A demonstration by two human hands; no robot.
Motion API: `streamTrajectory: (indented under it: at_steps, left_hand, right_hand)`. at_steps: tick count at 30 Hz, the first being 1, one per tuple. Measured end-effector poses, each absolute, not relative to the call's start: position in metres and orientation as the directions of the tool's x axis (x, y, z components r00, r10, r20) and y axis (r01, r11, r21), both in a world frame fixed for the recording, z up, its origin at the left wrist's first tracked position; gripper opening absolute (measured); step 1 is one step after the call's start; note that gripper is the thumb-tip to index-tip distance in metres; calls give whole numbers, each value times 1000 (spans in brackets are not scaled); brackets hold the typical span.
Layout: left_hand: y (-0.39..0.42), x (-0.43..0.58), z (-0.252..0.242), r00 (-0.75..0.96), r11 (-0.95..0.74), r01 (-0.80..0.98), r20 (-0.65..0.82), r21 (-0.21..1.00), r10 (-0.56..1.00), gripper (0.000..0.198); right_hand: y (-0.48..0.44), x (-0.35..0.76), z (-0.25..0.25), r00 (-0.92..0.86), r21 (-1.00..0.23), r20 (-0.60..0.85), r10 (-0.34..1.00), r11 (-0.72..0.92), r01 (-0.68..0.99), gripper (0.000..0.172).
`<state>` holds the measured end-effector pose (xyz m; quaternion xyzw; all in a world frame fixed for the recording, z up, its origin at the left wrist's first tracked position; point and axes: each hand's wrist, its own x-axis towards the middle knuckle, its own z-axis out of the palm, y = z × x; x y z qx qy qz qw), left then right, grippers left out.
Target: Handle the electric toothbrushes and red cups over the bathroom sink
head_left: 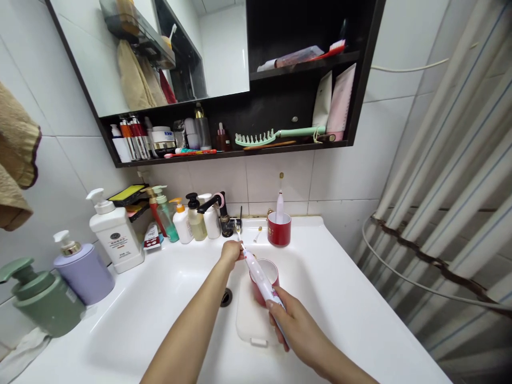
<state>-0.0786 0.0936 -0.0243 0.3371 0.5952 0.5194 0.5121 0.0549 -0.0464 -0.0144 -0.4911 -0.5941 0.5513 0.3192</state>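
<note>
My right hand (294,320) is wrapped round the base of a white and pink electric toothbrush (260,277), which slants up to the left over the sink. My left hand (232,250) pinches the toothbrush's neck near the brush head. Just under the toothbrush, a red cup (272,269) stands on a white rectangular board (250,320) lying in the white sink (160,298). A second red cup (279,232) with another electric toothbrush upright in it stands on the sink's back edge.
A black faucet (218,210) stands behind my left hand, with several pump bottles (188,218) beside it. Larger white (116,232), lilac (82,269) and green (40,298) dispensers line the left edge. Above is a dark shelf (240,152) with toiletries and a green comb. A striped curtain (452,186) hangs at the right.
</note>
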Motion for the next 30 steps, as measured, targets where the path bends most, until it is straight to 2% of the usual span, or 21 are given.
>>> streamTrajectory:
  at_steps: [6, 12, 16, 20, 25, 30]
  left_hand:
    - [142, -76, -30, -315, 291, 142, -235, 946, 919, 24]
    - [155, -77, -29, -349, 199, 282, -93, 939, 933, 23]
    - [153, -63, -32, -337, 99, 332, 20, 938, 941, 20]
    - [154, -41, -38, -293, 51, 299, 41, 953, 955, 24]
    - [148, -38, -31, -261, 97, 173, -50, 980, 964, 33]
    - [105, -70, -13, -201, 182, -50, -189, 982, 961, 12]
  right_hand:
    - [-42, 56, -18, -317, -979, -153, 936, -101, 174, 19]
    - [-38, 58, -19, -293, -977, -186, 938, -144, 159, 21]
    - [-36, 60, -16, -267, -986, -158, 951, -135, 102, 27]
    - [-36, 62, -12, -242, -991, -129, 962, -114, 75, 32]
    - [-33, 64, -16, -225, -992, -112, 968, -95, 86, 30]
    - [-36, 62, -22, -243, -990, -94, 965, -66, 121, 24]
